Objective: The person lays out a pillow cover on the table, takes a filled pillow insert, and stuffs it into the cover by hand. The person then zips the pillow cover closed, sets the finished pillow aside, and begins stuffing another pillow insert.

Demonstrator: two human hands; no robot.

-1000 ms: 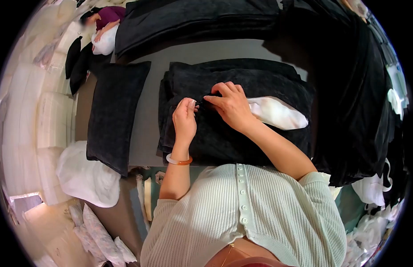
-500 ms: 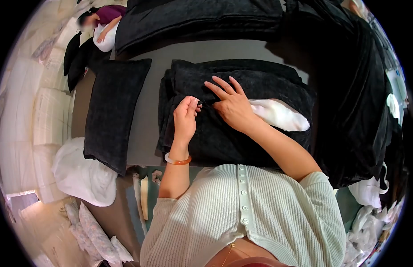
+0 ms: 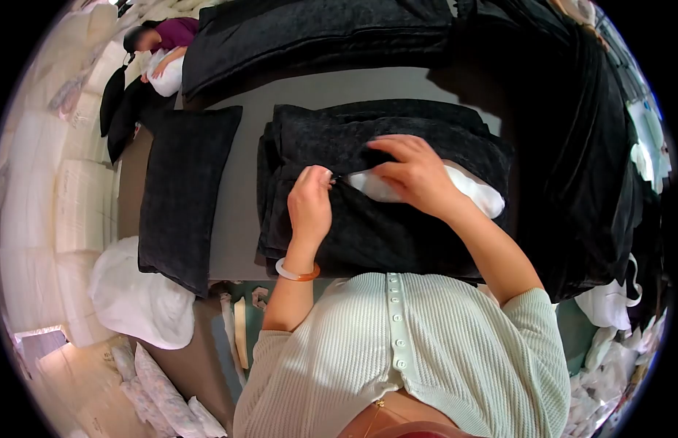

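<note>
A black fabric cover (image 3: pixel 397 244) lies over folded black cloth on the grey table. White filling (image 3: pixel 474 191) shows through a long opening in it. My left hand (image 3: pixel 309 198) pinches the cover's edge at the left end of the opening, where a small dark piece, too small to name, sticks out from the fingertips. My right hand (image 3: pixel 415 171) is over the opening and the white filling, with its fingers apart and slightly blurred; nothing shows between them.
A black cushion (image 3: pixel 185 197) lies on the grey table (image 3: pixel 244 153) to the left, beside a white stuffed bundle (image 3: pixel 138 296). More black fabric (image 3: pixel 317 44) is at the back and right. A co-worker (image 3: pixel 174 36) handles a white bundle at the far left.
My right hand has moved right, away from my left hand. More of the white filling shows between them now. My left hand has stayed nearly in place at the edge.
</note>
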